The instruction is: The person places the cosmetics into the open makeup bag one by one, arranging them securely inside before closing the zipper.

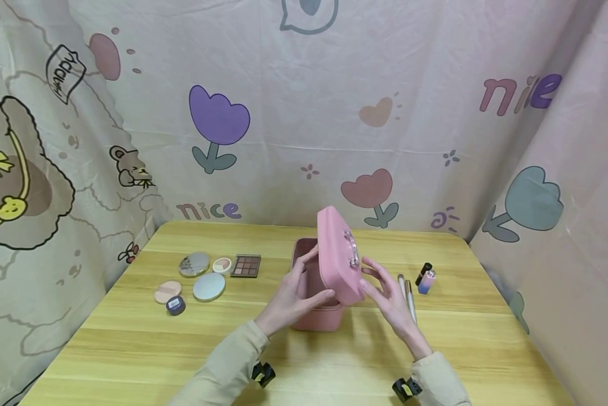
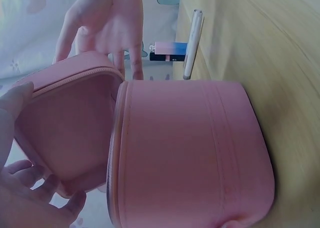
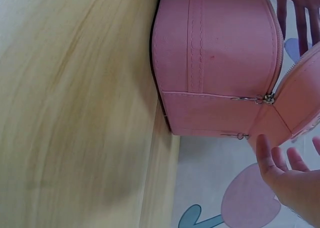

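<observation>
A pink cosmetic case (image 1: 318, 320) stands on the table with its zippered lid (image 1: 336, 256) raised and tilted to the right. In the head view, my left hand (image 1: 291, 296) holds the lid by its rim, thumb at the near edge and fingers at the far edge. The left wrist view shows the lid's bare lining (image 2: 70, 130). My right hand (image 1: 392, 301) is at the lid's outer side, beside the metal handle (image 1: 353, 249), fingers spread and loosely bent. Zipper pulls (image 3: 269, 98) hang at the hinge side in the right wrist view. The case's floor is mostly hidden.
To the left lie an eyeshadow palette (image 1: 245, 266), round compacts (image 1: 209, 287), a powder puff (image 1: 168, 292) and a small dark jar (image 1: 176, 305). On the right are makeup brushes (image 1: 411, 301), a black tube (image 1: 424, 273) and a pink-blue lipstick (image 1: 427, 282). A printed curtain (image 1: 283, 186) hangs behind.
</observation>
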The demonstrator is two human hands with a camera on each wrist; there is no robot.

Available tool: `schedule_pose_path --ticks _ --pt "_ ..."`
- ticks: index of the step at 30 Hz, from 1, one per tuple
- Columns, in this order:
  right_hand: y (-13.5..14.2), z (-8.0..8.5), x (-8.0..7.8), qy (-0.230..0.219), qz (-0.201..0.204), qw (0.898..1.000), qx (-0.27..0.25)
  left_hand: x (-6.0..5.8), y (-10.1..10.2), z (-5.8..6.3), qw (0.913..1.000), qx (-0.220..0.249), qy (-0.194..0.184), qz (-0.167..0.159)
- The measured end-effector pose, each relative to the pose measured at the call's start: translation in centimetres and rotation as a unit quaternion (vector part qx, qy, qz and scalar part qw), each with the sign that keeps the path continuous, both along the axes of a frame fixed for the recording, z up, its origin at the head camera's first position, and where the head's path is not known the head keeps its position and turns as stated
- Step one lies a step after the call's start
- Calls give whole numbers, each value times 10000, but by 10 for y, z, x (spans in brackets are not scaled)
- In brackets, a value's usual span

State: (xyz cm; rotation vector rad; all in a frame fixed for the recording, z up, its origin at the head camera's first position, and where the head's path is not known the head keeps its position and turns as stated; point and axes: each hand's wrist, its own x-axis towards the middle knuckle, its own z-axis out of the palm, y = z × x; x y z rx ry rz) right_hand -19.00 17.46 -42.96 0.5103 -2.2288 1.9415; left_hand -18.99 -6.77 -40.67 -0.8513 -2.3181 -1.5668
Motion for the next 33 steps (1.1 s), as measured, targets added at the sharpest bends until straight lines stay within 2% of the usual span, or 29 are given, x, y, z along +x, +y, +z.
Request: schedule_pose_path --ticks 10,15,18,22,27,30,33 --pt "1 1 3 123 -165 9998 31 1 11 3 9994 -236 225 -134" --pt "3 0 3 450 -132 9989 4 1 17 5 9975 -405 478 -322" --pt "4 0 2 637 -257 9976 7 1 19 6 9968 -487 503 -395" --pt "9 0 1 591 -314 9975 -247 2 16 5 9974 -505 381 -338" --pt "15 0 -1 609 70 9956 -705 -2 6 -1 9984 -512 204 -105" --pt "18 1 -3 708 216 9939 -813 -5 -3 -6 9989 -454 -74 19" --pt "21 3 -4 789 198 9926 -899 -8 -14 -10 9979 -402 -444 235"
